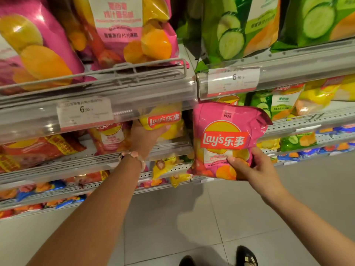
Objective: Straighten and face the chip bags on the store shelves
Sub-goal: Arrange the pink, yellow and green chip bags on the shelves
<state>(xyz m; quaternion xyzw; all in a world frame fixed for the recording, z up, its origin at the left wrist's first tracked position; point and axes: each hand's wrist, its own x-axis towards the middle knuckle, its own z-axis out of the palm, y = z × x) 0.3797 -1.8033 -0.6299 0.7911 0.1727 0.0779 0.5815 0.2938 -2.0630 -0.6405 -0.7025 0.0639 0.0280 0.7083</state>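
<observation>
just under the front rail of the upper shelf (99,104), a yellow chip bag (163,121) is gripped by the left hand (143,138), the fingers curled round its lower edge from below while the bag sits tilted at the mouth of the second shelf. a pale bead bracelet (134,156) is worn at that wrist. to the right of this hand, out in front of the shelves, a pink chip bag (224,139) is held upright and facing forward by the right hand (251,167); the thumb is pressed on the bag's front near its lower right corner and the fingers are wrapped behind it. the two bags are kept apart, with a dark gap between them. above the left hand, large pink bags (48,45) are stacked on the upper shelf, and above the right hand green cucumber bags (240,29) are stood. a price tag (84,112) is clipped to the rail just left of the yellow bag, and another tag (233,81) just above the pink one. below both arms, grey floor tiles (192,217) and black shoes (246,256) are seen.
</observation>
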